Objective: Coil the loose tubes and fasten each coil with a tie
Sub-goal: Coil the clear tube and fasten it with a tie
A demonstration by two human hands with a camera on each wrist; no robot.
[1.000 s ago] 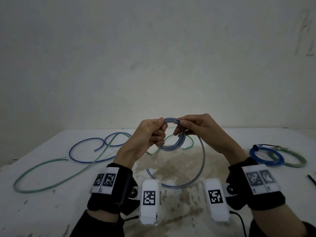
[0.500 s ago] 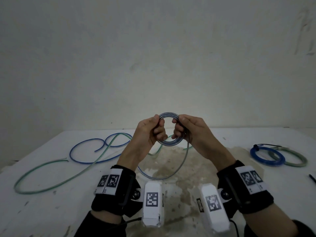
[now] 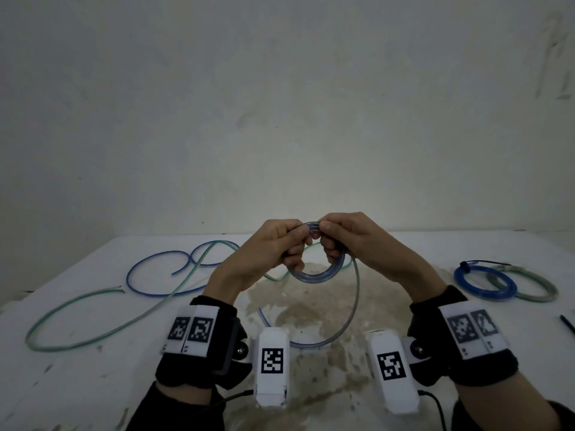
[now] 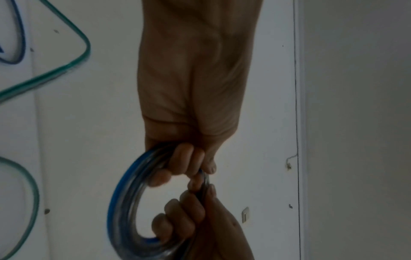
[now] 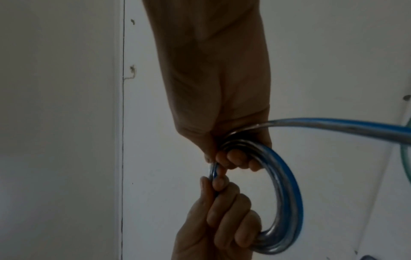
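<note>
A clear tube with a blue stripe is wound into a small coil that I hold up above the table. My left hand grips the coil's top left, with fingers curled through the ring. My right hand grips the top right, and its thumb nearly touches the left thumb. The tube's loose tail hangs from the right side and curves back toward my wrists. In the left wrist view the left fingers wrap the coil. In the right wrist view the right fingers wrap the coil.
A loose blue tube and a loose green tube sprawl over the left of the white table. At the right lie a blue coil fastened with a black tie and a green coil. A black tie lies at the right edge.
Both hands have shifted round the coil and now meet at its top. The loose tail hangs lower than half a second ago.
</note>
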